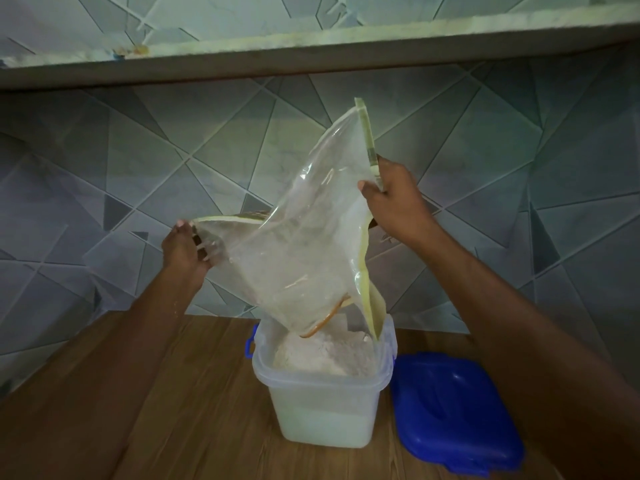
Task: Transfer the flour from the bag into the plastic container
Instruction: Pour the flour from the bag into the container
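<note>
Bag (304,237) inverted, left hand (187,251) and right hand (394,206) each pinching an upper corner; below these grips, a swinging mouth could dust flour (322,355) outside container (322,420).

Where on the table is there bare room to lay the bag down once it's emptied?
The widest bare wood of the table lies left of the container, out to the table's left edge. A narrower strip runs in front of the container. The right is crowded: the blue lid lies close beside the container.
</note>
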### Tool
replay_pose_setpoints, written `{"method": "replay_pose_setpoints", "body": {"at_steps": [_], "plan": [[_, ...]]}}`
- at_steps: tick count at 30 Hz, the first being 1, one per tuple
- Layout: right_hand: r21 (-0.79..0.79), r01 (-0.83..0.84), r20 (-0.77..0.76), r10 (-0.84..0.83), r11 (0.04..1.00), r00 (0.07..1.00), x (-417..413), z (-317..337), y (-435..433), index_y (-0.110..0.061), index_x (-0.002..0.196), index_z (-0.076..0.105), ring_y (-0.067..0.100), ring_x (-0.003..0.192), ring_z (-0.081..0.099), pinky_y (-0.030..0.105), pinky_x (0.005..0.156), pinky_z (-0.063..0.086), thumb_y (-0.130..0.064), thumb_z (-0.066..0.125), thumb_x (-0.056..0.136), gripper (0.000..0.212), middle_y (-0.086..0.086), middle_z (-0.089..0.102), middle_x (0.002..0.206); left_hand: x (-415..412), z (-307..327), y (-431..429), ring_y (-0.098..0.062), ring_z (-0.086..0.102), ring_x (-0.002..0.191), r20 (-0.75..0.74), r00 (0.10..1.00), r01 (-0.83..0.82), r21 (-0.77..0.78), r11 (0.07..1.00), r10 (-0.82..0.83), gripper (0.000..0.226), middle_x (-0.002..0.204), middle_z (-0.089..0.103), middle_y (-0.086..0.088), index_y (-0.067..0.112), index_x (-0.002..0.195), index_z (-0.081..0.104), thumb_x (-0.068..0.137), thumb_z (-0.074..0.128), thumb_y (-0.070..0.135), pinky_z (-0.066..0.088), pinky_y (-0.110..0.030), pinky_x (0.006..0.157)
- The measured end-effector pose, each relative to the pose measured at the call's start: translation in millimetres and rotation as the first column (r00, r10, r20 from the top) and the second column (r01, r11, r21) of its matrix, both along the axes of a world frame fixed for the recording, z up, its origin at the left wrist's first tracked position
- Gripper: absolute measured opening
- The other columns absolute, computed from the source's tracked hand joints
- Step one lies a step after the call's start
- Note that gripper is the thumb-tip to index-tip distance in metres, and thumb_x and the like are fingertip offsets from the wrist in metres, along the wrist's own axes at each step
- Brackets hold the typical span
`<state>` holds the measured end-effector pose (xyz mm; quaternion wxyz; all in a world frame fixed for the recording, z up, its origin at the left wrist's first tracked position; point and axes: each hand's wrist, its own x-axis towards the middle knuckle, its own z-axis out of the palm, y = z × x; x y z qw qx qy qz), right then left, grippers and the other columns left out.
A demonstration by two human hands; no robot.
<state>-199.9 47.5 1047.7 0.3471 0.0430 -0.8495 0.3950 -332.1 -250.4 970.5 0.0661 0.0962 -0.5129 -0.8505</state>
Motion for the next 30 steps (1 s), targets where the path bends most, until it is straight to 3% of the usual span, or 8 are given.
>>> {"method": "replay_pose_setpoints", "body": {"at_steps": [3, 5, 9, 11, 15, 19, 22, 30], "plan": [[-0.187, -0.083, 0.026, 0.090, 0.979, 0.996, -4, 11, -6, -0.016, 0.115, 0.065, 0.019, 0.077, 0.074, 0.034, 0.056, 0.062, -0.004, 0.050, 0.096, 0.027, 0.009, 0.072, 0.097, 12, -19, -1, -0.043, 0.059, 0.110, 0.039, 0.988, 0.150, 0.070, 0.986, -0.153, 0.070, 0.135, 0.057, -0.016, 0.026, 0.135, 0.054, 0.090, 0.039, 0.076, 0.045, -0.076, 0.091], [-0.235, -0.109, 0.048, 0.123, 0.966, 0.991, -7, 16, -7, -0.018, 0.115, 0.064, 0.019, 0.076, 0.075, 0.036, 0.056, 0.062, -0.003, 0.049, 0.097, 0.028, 0.008, 0.071, 0.098, 21, -35, 1, -0.049, 0.054, 0.119, 0.034, 0.976, 0.215, 0.044, 0.976, -0.217, 0.081, 0.138, 0.056, -0.015, 0.031, 0.140, 0.052, 0.082, 0.038, 0.085, 0.036, -0.083, 0.090], [-0.265, -0.108, 0.082, 0.134, 0.958, 0.988, -16, 20, -5, -0.019, 0.114, 0.065, 0.023, 0.080, 0.075, 0.044, 0.060, 0.063, -0.003, 0.049, 0.096, 0.029, 0.009, 0.072, 0.100, 36, -76, 7, -0.047, 0.054, 0.125, -0.032, 0.943, 0.331, 0.120, 0.936, -0.330, 0.066, 0.140, 0.058, -0.016, 0.024, 0.143, 0.050, 0.096, 0.037, 0.068, 0.038, -0.075, 0.100], [-0.295, -0.107, 0.086, 0.138, 0.949, 0.987, -19, 20, -2, -0.016, 0.117, 0.065, 0.024, 0.082, 0.075, 0.046, 0.061, 0.063, -0.003, 0.050, 0.096, 0.029, 0.010, 0.072, 0.101, 43, -88, 11, -0.047, 0.054, 0.126, -0.076, 0.925, 0.376, 0.055, 0.925, -0.372, 0.058, 0.138, 0.060, -0.016, 0.024, 0.138, 0.053, 0.091, 0.058, 0.056, 0.039, -0.073, 0.102], [-0.402, -0.116, 0.073, 0.158, 0.908, 0.985, -21, 23, 3, -0.020, 0.107, 0.062, 0.019, 0.079, 0.074, 0.038, 0.058, 0.062, -0.001, 0.050, 0.098, 0.025, 0.003, 0.070, 0.094, 41, -91, 18, -0.038, 0.065, 0.118, -0.169, 0.875, 0.434, -0.144, 0.889, -0.455, 0.087, 0.134, 0.065, -0.008, 0.023, 0.138, 0.052, 0.062, 0.093, 0.036, 0.053, -0.063, 0.091], [-0.423, -0.140, 0.069, 0.186, 0.895, 0.980, -19, 27, 11, -0.025, 0.101, 0.059, 0.016, 0.077, 0.074, 0.035, 0.059, 0.060, -0.001, 0.050, 0.099, 0.026, -0.001, 0.069, 0.093, 27, -84, 24, -0.040, 0.064, 0.118, -0.199, 0.910, 0.344, -0.125, 0.931, -0.363, 0.040, 0.128, 0.068, -0.010, 0.014, 0.128, 0.055, 0.091, 0.070, 0.010, 0.057, -0.057, 0.084], [-0.361, -0.147, 0.064, 0.182, 0.921, 0.981, -15, 24, 16, -0.028, 0.098, 0.058, 0.011, 0.076, 0.073, 0.030, 0.059, 0.061, -0.004, 0.050, 0.101, 0.025, -0.006, 0.066, 0.091, 23, -79, 21, -0.037, 0.067, 0.113, -0.234, 0.906, 0.324, -0.152, 0.934, -0.353, 0.038, 0.124, 0.069, -0.009, 0.012, 0.129, 0.054, 0.094, 0.066, 0.012, 0.058, -0.055, 0.082], [-0.168, -0.150, 0.094, 0.167, 0.974, 0.981, -18, 15, 24, -0.009, 0.125, 0.059, 0.005, 0.081, 0.070, 0.022, 0.059, 0.059, -0.010, 0.051, 0.103, 0.024, 0.000, 0.068, 0.099, 16, -72, 17, -0.038, 0.067, 0.116, -0.239, 0.931, 0.248, -0.136, 0.959, -0.275, 0.057, 0.121, 0.072, -0.005, 0.013, 0.128, 0.058, 0.078, 0.078, 0.029, 0.057, -0.061, 0.086]]}}
